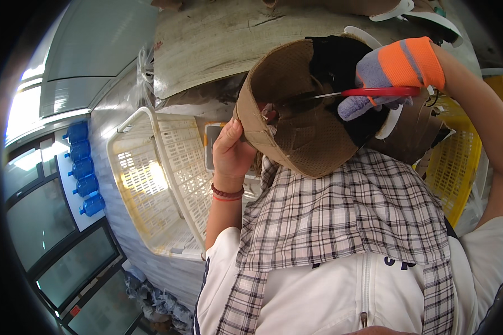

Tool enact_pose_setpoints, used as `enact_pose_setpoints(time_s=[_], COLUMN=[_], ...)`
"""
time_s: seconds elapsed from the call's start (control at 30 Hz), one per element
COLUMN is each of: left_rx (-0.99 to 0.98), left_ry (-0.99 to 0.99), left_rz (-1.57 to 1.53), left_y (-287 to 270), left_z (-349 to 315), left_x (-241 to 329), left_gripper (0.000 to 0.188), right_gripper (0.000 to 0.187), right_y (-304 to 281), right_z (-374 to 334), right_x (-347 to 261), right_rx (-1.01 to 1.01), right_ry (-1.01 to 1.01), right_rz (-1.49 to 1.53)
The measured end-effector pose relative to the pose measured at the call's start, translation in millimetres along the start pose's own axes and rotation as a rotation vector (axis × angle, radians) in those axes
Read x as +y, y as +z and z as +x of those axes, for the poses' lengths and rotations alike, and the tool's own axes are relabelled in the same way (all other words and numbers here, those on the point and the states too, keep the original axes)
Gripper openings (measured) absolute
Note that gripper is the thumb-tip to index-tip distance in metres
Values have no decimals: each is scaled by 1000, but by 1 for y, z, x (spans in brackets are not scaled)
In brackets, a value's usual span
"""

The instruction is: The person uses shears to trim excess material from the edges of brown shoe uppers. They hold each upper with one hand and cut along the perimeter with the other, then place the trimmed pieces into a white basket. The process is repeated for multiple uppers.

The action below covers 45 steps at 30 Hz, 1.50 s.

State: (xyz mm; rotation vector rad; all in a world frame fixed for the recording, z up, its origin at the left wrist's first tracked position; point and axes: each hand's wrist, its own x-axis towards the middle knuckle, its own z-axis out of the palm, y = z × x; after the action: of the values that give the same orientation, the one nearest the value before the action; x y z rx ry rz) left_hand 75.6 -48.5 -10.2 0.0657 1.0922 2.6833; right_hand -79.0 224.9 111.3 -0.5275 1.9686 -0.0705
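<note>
A hollow, cap-like brown and black piece [302, 134] of mesh-like fabric is held up before my chest, its open side facing me. My left hand [232, 153], bare with beaded and red bracelets, is closed on its left rim, thumb on the near face and the other fingers mostly hidden. In an orange and grey-purple glove, my right hand [383, 72] grips red-handled scissors [383, 92]. Their blades point left into the hollow; the dark inside hides whether the tips touch the fabric. A plaid apron [341, 218] hangs below the piece.
Beyond my hands lies a pale worktable [207, 47] with white curved pieces [430, 22] at its far right. A white plastic basket [173, 167] stands left, a yellow crate [452, 156] right. Several blue water jugs [84, 167] line the left wall.
</note>
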Motion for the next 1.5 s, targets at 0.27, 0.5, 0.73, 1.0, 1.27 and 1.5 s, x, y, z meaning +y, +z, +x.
enact_pose_setpoints(time_s=[0.27,0.5,0.73,1.0,1.27,1.5], left_rx=[-18,2,10,27,253,116], left_ry=[-8,-14,-5,105,260,476], left_rz=[22,19,15,-36,-118,120], left_y=[2,1,8,19,56,98], left_z=[4,3,3,3,15,23], left_x=[6,6,7,7,27,15], left_gripper=[27,29,34,40,46,50], right_gripper=[28,41,54,47,52,49], right_y=[-12,-16,1,21,69,74], right_z=[28,30,8,-31,-77,-32], right_x=[-16,-27,-41,18,54,26], right_rx=[-157,-116,98,278,717,643], right_ry=[-263,-168,35,-49,-225,-160], right_rz=[-203,-134,-166,-54,904,648])
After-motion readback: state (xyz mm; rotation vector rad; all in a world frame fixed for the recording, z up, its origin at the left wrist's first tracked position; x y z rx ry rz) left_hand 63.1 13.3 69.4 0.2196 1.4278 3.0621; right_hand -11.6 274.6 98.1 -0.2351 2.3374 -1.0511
